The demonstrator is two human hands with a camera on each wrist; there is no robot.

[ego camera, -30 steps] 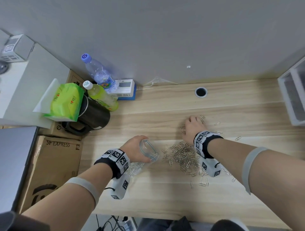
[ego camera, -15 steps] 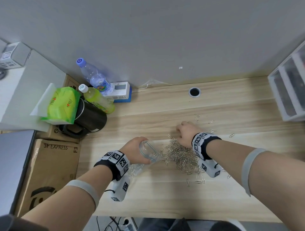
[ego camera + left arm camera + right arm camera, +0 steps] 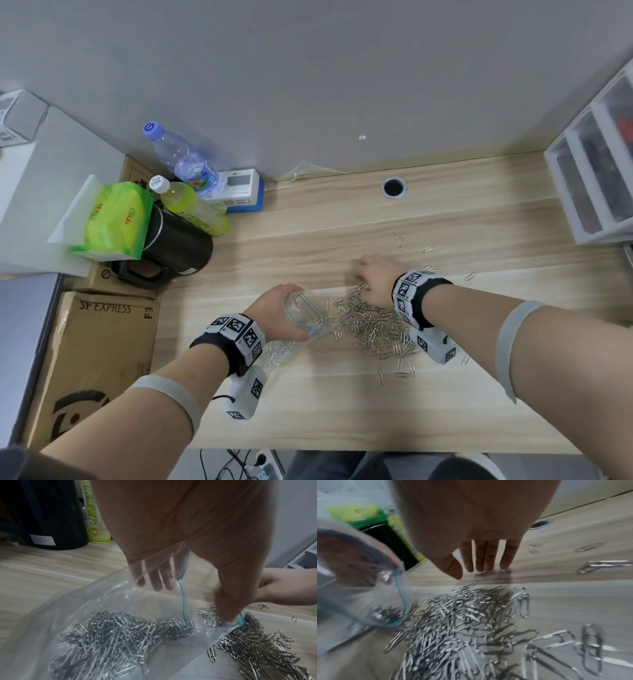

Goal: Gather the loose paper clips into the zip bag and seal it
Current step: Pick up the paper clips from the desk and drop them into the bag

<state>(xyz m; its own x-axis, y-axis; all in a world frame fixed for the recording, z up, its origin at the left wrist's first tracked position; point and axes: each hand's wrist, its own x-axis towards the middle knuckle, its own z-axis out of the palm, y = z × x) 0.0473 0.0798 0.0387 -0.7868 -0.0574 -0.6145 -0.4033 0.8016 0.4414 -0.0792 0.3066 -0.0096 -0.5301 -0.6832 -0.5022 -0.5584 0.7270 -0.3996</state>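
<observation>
A clear zip bag [image 3: 303, 318] with a blue zip strip lies on the wooden desk [image 3: 342, 411]. My left hand [image 3: 272, 313] grips its mouth and holds it open towards the right; thumb and fingers [image 3: 157, 577] pinch the rim. Many silver paper clips [image 3: 111, 635] lie inside the bag [image 3: 72, 615]. A loose pile of paper clips [image 3: 373, 329] lies right at the mouth. My right hand [image 3: 375, 277] rests flat at the pile's far edge, its fingers [image 3: 488, 558] straight. In the right wrist view the pile [image 3: 453, 622] touches the bag's rim [image 3: 400, 596].
A few stray clips [image 3: 428, 249] lie beyond the right hand, more near the desk's front [image 3: 399, 371]. A black kettle [image 3: 178, 246], bottles [image 3: 191, 209] and a tissue pack [image 3: 113, 219] crowd the left back. A drawer unit [image 3: 596, 171] stands at right. A cable hole [image 3: 393, 187] is behind.
My right hand has swept left and towards me, dragging clips into a tighter pile against the bag's mouth. The left hand keeps holding the bag in place.
</observation>
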